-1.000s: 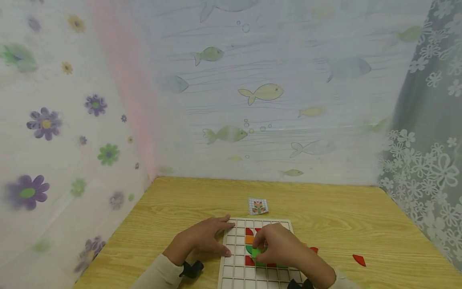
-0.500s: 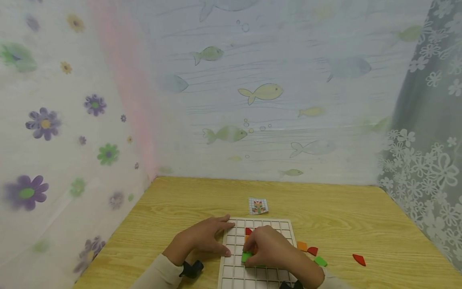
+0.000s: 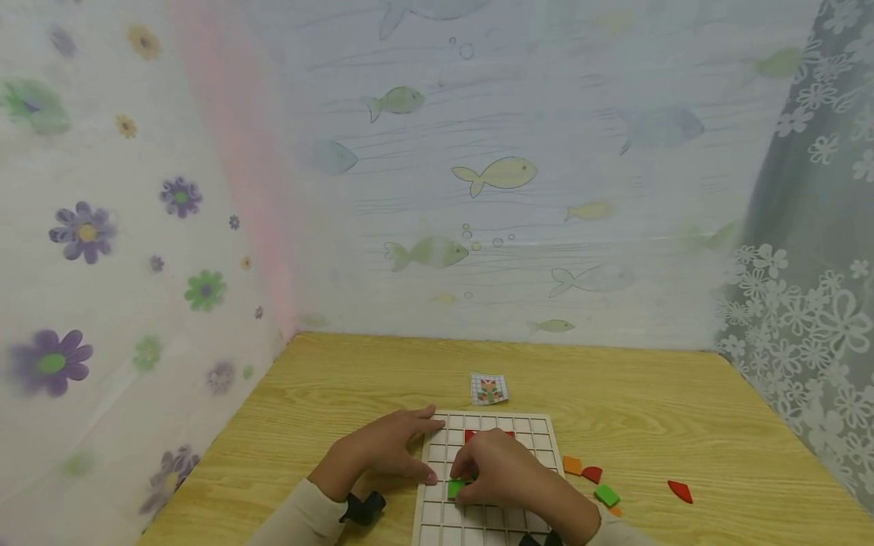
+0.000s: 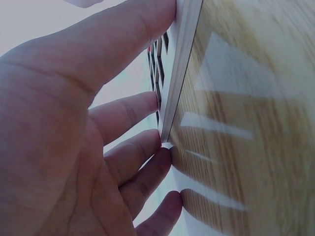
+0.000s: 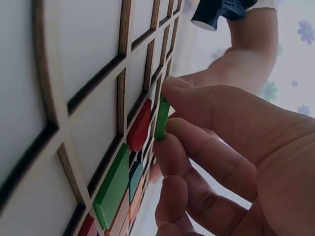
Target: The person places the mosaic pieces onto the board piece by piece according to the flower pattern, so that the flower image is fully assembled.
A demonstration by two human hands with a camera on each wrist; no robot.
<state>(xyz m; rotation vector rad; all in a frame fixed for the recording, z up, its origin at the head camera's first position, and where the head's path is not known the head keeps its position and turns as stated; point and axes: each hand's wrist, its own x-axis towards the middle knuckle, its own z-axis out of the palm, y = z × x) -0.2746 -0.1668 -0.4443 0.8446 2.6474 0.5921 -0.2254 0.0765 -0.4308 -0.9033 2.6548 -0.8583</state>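
A pale gridded board (image 3: 441, 535) lies on the table in the head view, carrying several coloured tiles. My right hand (image 3: 508, 472) pinches a small bright green tile (image 5: 162, 118) between thumb and fingers, above the cells on the board's left part. Close to it in the right wrist view, a red tile (image 5: 140, 127) and a larger-looking green tile (image 5: 112, 182) sit in cells. My right hand hides much of the tile pattern in the head view. With fingers spread, my left hand (image 3: 391, 446) rests on the board's left edge; its fingertips touch the frame in the left wrist view.
Behind the board lies a small card with a printed tile pattern (image 3: 488, 390). Loose tiles lie to the right: an orange square (image 3: 572, 465), a red rounded piece (image 3: 592, 475), a green one (image 3: 606, 496) and a farther red piece (image 3: 679, 491).
My right hand has moved left across the board with the green tile, uncovering loose tiles at the board's right side. My left hand has stayed in place.
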